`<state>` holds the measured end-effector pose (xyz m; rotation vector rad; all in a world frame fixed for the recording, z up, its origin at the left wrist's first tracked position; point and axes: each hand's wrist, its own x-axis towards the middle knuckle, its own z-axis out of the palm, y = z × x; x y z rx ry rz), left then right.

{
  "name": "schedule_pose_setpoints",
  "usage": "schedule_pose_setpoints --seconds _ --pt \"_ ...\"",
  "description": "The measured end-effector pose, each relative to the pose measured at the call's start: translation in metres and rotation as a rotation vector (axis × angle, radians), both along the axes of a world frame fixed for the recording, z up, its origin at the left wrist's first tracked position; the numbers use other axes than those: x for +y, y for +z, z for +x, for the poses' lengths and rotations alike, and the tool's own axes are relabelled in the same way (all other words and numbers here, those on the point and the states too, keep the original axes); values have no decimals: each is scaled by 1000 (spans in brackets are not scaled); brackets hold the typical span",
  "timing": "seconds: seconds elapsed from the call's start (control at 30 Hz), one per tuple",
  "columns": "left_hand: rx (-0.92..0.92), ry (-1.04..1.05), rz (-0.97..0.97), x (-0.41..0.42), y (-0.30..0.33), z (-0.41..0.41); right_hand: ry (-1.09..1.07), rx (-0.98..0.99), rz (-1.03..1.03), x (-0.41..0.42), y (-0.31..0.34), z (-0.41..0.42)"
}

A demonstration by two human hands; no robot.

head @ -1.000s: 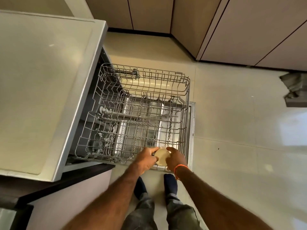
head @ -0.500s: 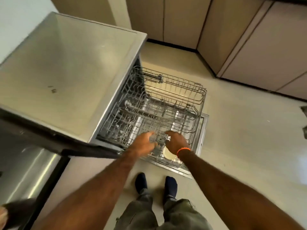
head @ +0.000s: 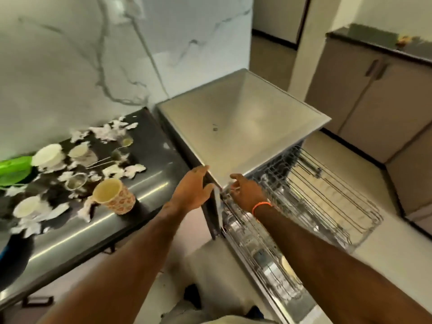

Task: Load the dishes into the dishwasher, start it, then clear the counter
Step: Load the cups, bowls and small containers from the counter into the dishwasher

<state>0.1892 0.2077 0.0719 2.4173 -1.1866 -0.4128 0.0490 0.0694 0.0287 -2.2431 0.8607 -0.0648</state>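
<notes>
The steel dishwasher (head: 243,122) stands open with its wire rack (head: 327,206) pulled out to the right. A pale round dish (head: 288,267) lies low in the near end of the rack. My left hand (head: 192,191) and my right hand (head: 247,191) hover empty, fingers spread, by the dishwasher's near corner. On the dark counter (head: 149,183) to the left sit a patterned mug (head: 115,195), white bowls (head: 48,156), a small white cup (head: 25,206), a glass (head: 76,181) and a spoon (head: 105,160).
Torn white paper scraps (head: 107,132) litter the counter among the dishes. A green object (head: 14,169) lies at the far left edge. A marble wall rises behind the counter. Beige cabinets (head: 378,108) line the right side beyond the pale floor.
Both hands let go of the pale dish, left it in the rack and rose to the dishwasher's corner. My view swung up and left, bringing the cluttered counter into sight.
</notes>
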Motion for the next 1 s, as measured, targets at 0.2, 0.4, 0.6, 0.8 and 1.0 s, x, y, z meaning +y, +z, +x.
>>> schedule_pose_setpoints --seconds 0.2,0.4,0.6,0.8,1.0 --pt "-142 157 -79 82 24 73 188 -106 13 56 22 93" --pt "-286 238 -139 170 34 130 346 -113 20 132 23 174" --pt "-62 221 -5 223 23 162 409 -106 107 183 12 223" --pt "133 222 -84 227 4 176 386 -111 209 189 6 230" --pt "302 219 -270 200 3 176 269 -160 314 168 13 199"
